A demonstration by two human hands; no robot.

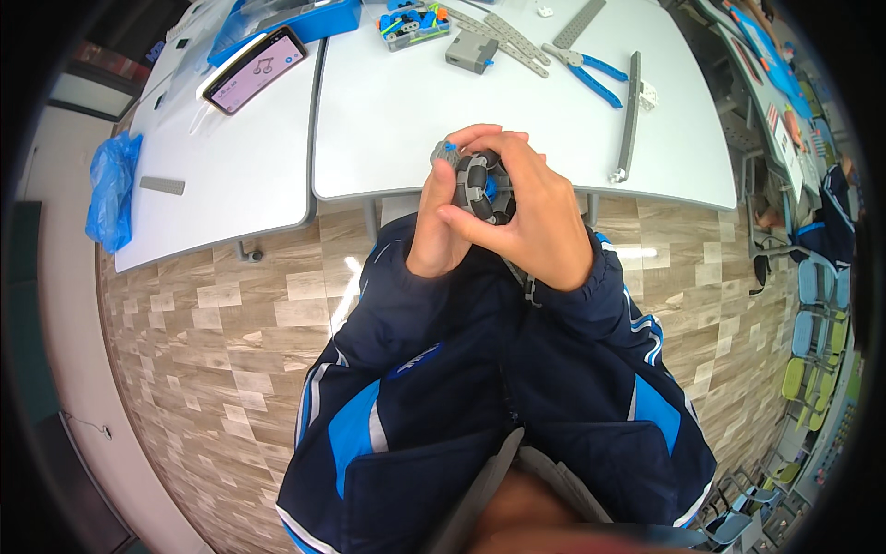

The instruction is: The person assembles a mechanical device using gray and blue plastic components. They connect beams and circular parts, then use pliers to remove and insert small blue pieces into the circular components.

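Observation:
Between both hands, just off the near edge of the white table, is a grey wheel (474,187) with black rollers around its rim and a blue part at its middle. My right hand (543,208) curls over its right side, the thumb across the front. My left hand (444,220) closes on the wheel from the left. A small grey piece with a blue pin (446,152) shows at the left fingertips; whether it is joined to the wheel I cannot tell. Some fingers are hidden behind the wheel.
On the table (388,138) lie blue-handled pliers (592,77), a long grey bar (630,120), a grey block (472,52), perforated strips (503,42) and a box of small parts (412,26). A phone (256,70) and blue plastic bag (114,192) are at left.

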